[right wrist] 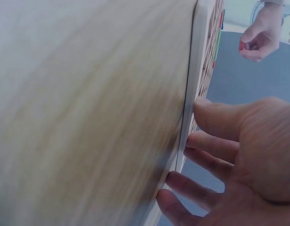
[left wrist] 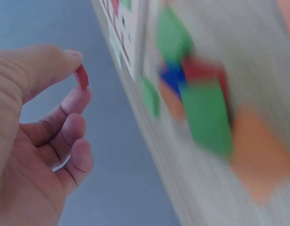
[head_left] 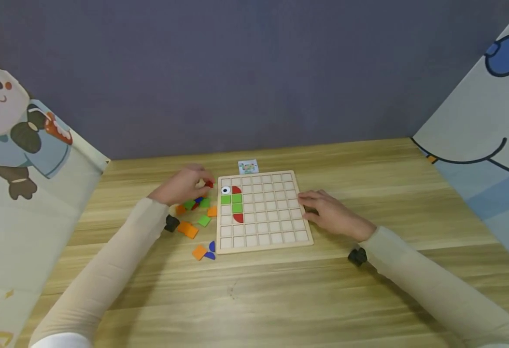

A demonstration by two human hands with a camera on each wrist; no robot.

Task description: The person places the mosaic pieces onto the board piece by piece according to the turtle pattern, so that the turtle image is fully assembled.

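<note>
My left hand (head_left: 184, 186) pinches a small red piece (left wrist: 82, 75) between thumb and index finger, off the board's upper left corner; its other fingers are loosely bent. A square wooden grid board (head_left: 272, 211) lies flat on the table. In its left columns sit a round eye tile (head_left: 225, 190), a red rounded piece (head_left: 236, 190), several green square tiles (head_left: 237, 198) and a second red rounded piece (head_left: 238, 218). Along the right edge of the board, the fingertips of my right hand (head_left: 330, 212) touch the frame, with the fingers extended.
Loose orange, green, blue and red pieces lie left of the board, including a green tile (head_left: 204, 221) and an orange tile (head_left: 199, 252) beside blue half-rounds (head_left: 210, 255). A picture card (head_left: 248, 166) lies beyond the board's far edge. A dark wall (head_left: 254, 82) rises behind the table.
</note>
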